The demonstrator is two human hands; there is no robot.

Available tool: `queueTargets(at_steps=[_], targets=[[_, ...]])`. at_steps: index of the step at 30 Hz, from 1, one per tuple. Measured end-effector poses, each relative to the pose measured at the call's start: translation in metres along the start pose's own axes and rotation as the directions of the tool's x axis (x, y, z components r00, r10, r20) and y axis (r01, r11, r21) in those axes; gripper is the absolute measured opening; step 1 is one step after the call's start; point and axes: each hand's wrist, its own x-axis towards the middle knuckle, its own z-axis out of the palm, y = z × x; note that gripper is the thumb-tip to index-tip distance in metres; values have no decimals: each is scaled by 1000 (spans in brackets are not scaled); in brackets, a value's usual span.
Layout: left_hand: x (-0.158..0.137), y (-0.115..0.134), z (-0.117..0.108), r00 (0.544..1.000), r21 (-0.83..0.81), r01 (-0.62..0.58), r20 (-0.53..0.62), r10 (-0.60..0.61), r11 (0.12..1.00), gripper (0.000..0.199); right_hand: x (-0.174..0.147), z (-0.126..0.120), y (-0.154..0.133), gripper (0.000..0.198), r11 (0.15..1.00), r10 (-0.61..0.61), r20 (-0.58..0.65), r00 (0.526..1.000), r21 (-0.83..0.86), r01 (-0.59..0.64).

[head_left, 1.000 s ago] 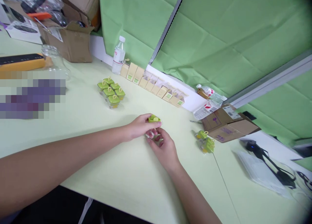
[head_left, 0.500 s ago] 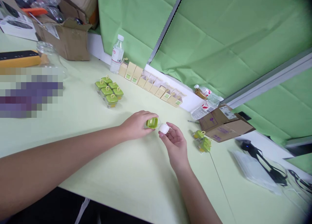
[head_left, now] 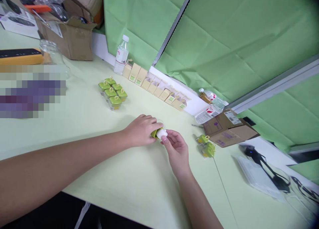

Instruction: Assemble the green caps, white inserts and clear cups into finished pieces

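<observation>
In the middle of the table, my left hand (head_left: 143, 131) is closed round a small green cap (head_left: 154, 133) with its hollow side facing right. My right hand (head_left: 176, 146) pinches a small white rounded piece (head_left: 161, 133) between thumb and fingers, at the mouth of the cap. How deep the white piece sits in the cap is hidden by my fingers. A clear round rim shows just behind my left fingertips; what it belongs to I cannot make out. Several small clear containers with green lids (head_left: 115, 101) and loops stand together to the left.
More green-lidded containers (head_left: 208, 150) are at right, before a cardboard box (head_left: 226, 127). Small beige boxes (head_left: 149, 83) line the wall, beside an upright bottle (head_left: 121, 56). Bottles (head_left: 210, 111) lie at right. An open carton (head_left: 72, 39) and glass jar (head_left: 51, 53) stand far left.
The white piece has moved left from beside the green cap to its opening. My left hand has turned the cap to the right, and both hands are closer together.
</observation>
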Motion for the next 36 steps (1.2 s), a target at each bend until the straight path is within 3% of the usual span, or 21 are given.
queueTargets(at_steps=[6, 13, 19, 23, 26, 36], targets=[[-2, 1, 4, 1000, 8, 10, 17, -10, 1000, 36, 0, -1, 3, 27, 998, -26, 40, 999, -59, 28], [-5, -1, 16, 998, -62, 37, 50, -34, 997, 27, -6, -2, 3, 31, 948, -27, 76, 997, -314, 50], [-3, -3, 17, 997, -155, 65, 43, -59, 986, 28, -7, 3, 0, 25, 936, -118, 105, 987, -319, 146], [-4, -3, 18, 990, -201, 103, 117, -81, 974, 29, -7, 3, 0, 24, 924, -117, 137, 984, -347, 158], [-6, -2, 19, 981, -197, 141, 160, -110, 970, 30, -8, 3, -2, 24, 902, -143, 154, 978, -386, 192], [-7, -3, 22, 984, -153, 119, 151, -96, 981, 28, -6, 3, -14, 23, 803, -181, 250, 951, -521, 290]])
